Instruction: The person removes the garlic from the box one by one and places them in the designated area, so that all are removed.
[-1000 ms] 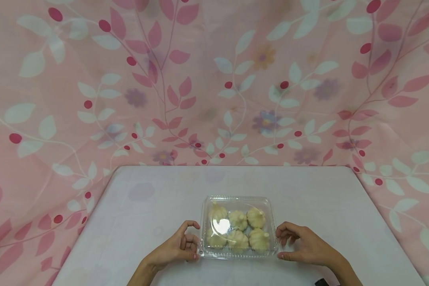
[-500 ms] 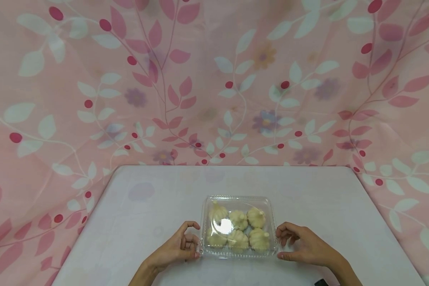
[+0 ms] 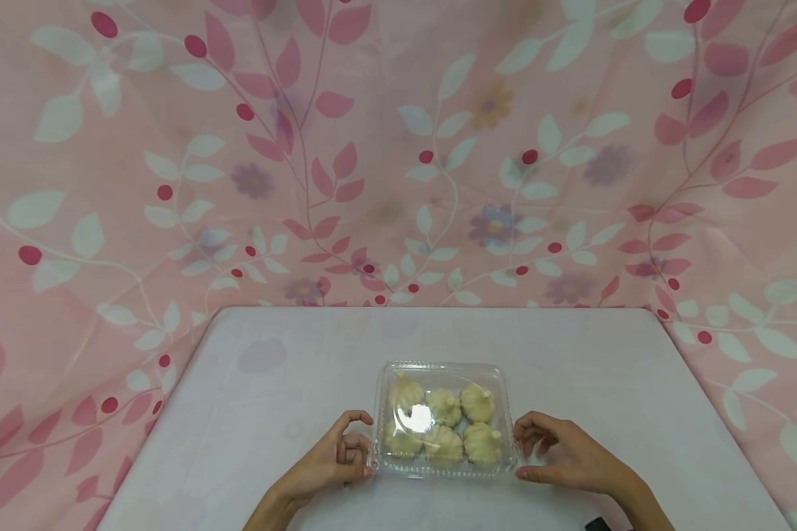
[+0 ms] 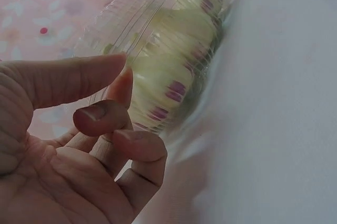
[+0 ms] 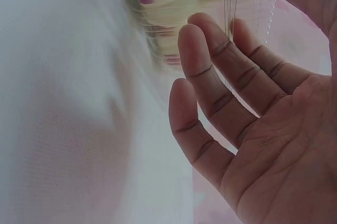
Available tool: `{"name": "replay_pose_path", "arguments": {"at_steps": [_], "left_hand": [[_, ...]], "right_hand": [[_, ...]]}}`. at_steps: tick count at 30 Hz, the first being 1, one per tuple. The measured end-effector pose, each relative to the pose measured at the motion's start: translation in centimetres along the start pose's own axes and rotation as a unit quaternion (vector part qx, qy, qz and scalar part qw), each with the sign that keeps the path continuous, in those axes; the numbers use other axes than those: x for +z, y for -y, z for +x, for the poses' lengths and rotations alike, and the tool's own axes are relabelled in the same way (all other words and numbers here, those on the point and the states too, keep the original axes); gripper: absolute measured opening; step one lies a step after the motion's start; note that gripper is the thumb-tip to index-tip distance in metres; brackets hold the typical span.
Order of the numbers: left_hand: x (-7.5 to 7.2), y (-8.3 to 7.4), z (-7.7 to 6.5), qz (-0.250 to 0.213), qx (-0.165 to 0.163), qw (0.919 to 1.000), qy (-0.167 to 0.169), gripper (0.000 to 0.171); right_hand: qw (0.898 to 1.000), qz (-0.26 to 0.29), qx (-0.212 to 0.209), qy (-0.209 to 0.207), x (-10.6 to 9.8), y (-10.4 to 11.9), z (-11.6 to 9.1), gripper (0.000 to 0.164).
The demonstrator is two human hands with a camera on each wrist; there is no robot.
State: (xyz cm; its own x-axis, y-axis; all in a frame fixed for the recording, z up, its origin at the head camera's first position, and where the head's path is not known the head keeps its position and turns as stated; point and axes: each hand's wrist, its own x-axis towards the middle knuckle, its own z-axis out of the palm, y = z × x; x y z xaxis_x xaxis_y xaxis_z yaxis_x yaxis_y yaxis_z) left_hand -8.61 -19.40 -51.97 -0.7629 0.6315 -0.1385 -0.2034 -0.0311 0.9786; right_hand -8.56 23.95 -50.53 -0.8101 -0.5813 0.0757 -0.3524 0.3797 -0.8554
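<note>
A clear plastic clamshell box (image 3: pixel 385 372) with its lid closed lies near the front of the white table. Inside are several pale, ribbed garlic bulbs (image 3: pixel 443 444) in two rows; purple patches show on them in the left wrist view. My left hand (image 3: pixel 328 457) holds the box's left side, its thumb at the near corner and its fingers bent along the edge. On the opposite side my right hand (image 3: pixel 567 456) holds the rim, with slightly curved fingers (image 5: pixel 195 50) against the wall. Whether the box touches the table all along its base, I cannot tell.
The white-covered table (image 3: pixel 292 346) reaches back to a pink curtain (image 3: pixel 398 221) printed with leaves and flowers, which also hangs at both sides. A small black object (image 3: pixel 598 524) shows by the right forearm at the bottom edge. Light glares on the lid.
</note>
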Motion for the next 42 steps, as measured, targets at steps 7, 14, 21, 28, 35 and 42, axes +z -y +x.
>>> {"name": "replay_pose_path", "arguments": {"at_steps": [7, 14, 21, 28, 35, 42], "left_hand": [[0.12, 0.28, 0.09, -0.021, 0.006, 0.9998, -0.005, 0.071], [0.09, 0.67, 0.09, -0.053, 0.017, 0.9985, 0.002, 0.064], [0.04, 0.67, 0.16, -0.056, 0.001, 0.9984, -0.007, 0.063], [0.05, 0.45, 0.18, -0.063, -0.012, 0.9978, -0.016, 0.058], [0.11, 0.35, 0.22, -0.067, -0.028, 0.9971, -0.024, 0.057], [0.25, 0.22, 0.25, -0.053, -0.037, 0.9971, -0.039, 0.045]], "right_hand": [[1.000, 0.008, 0.009, 0.000, -0.01, -0.10, -0.09, 0.040], [1.000, 0.017, 0.010, 0.003, 0.01, -0.12, -0.12, 0.041], [1.000, 0.018, 0.018, 0.004, 0.05, 0.00, -0.13, 0.041], [1.000, 0.020, 0.014, 0.000, 0.09, -0.11, -0.11, 0.042], [0.999, 0.028, 0.019, 0.004, 0.05, 0.03, -0.11, 0.041], [0.999, 0.035, 0.032, 0.005, 0.04, 0.23, -0.11, 0.041]]}}
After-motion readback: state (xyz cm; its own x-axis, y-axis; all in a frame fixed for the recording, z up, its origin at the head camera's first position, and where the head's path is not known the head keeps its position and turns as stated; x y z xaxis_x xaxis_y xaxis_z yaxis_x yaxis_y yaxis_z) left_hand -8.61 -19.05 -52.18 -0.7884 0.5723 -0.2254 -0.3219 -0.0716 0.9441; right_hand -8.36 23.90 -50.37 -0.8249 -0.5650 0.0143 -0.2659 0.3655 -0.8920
